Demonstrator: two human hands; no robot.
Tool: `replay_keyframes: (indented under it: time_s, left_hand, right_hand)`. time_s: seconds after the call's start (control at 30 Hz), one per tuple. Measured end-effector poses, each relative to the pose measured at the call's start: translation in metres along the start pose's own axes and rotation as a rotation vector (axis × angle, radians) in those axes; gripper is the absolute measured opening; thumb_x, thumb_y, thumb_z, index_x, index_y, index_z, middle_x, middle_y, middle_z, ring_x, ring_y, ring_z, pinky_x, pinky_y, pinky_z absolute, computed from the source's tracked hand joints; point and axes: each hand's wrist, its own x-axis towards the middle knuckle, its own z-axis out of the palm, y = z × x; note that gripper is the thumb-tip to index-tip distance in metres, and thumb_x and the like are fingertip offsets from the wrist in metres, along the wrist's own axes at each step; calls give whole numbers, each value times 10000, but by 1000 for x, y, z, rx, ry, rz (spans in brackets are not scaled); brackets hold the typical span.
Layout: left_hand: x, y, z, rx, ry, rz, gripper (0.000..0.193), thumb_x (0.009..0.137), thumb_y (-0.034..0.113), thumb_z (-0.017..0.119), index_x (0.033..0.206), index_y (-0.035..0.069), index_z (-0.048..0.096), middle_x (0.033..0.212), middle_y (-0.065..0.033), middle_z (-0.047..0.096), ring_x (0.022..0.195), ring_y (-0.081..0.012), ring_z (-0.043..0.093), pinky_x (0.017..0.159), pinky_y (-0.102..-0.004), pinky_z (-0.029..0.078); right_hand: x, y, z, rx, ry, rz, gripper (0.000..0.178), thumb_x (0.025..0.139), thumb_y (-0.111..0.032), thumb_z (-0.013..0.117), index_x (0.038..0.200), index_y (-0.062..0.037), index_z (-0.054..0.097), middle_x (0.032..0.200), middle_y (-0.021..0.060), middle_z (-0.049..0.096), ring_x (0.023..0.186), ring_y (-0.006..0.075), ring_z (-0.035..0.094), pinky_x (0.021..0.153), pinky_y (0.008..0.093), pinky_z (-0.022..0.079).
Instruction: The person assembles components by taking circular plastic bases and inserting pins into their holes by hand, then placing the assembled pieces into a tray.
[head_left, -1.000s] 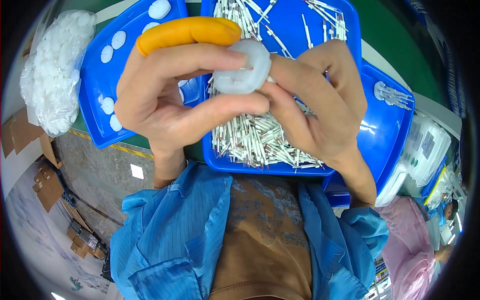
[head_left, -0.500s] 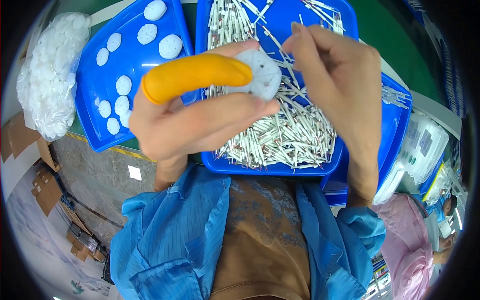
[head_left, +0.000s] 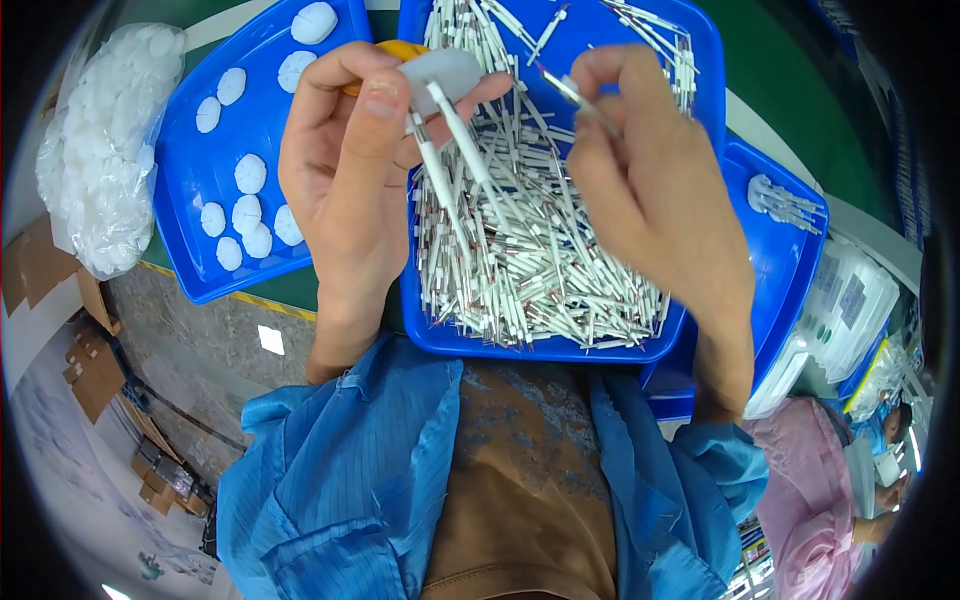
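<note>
My left hand (head_left: 345, 180) is closed on a white round disc (head_left: 445, 72), pinched between thumb and fingers. The disc is tipped on edge, and two white sticks (head_left: 462, 133) hang out of its lower side. Behind the disc an orange finger cot (head_left: 400, 50) shows on one finger. My right hand (head_left: 665, 190) pinches a thin white stick (head_left: 568, 90) with a metallic, dark-tipped end pointing toward the disc, a short gap away. Below both hands a blue bin (head_left: 560, 352) holds a heap of loose white sticks (head_left: 540, 270).
A blue tray (head_left: 195, 265) at left bears several white discs (head_left: 250, 173). Beside it lies a clear bag (head_left: 105, 150) full of white pieces. At right, another blue tray (head_left: 770, 260) holds a disc with sticks (head_left: 785, 203). A person in pink (head_left: 810, 470) sits at lower right.
My left hand has turned the disc from facing up to on edge and moved it up and left, showing the sticks. My right hand has shifted slightly down; a stick now shows in its fingers.
</note>
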Motion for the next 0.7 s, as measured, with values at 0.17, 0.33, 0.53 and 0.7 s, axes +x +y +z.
replay_keyframes:
  time_s: [0.17,0.33,0.53,0.7]
  left_hand:
    - [0,5,10,25,41,6,315,976,256,520,1141,-10,487,1060,-168,609,981,-281,659,876,-371,557]
    - [-6,11,2,58,-13,-57,397,964,360,514,1141,9,464,1121,-169,556,1023,-250,632,886,-315,544]
    - [-6,11,5,69,-45,25,359,961,322,523,1125,7,475,1097,-171,556,1011,-250,642,887,-338,550]
    - [-1,9,4,168,-113,99,334,944,268,524,1115,-15,470,998,-205,583,1006,-379,649,926,-425,533]
  right_hand:
    - [-9,-16,14,138,-8,-194,231,944,-95,560,1161,-52,493,784,120,640,650,221,668,576,285,480]
    - [-7,-20,19,58,-69,-58,162,954,-82,548,1114,-66,534,839,113,659,701,244,688,600,286,501]
    - [-7,-21,18,147,64,-175,76,946,-79,563,1011,-44,580,745,111,625,603,226,633,542,282,465]
    - [-10,-25,19,170,15,-52,42,946,-59,551,973,-32,567,695,107,582,573,163,579,528,258,430]
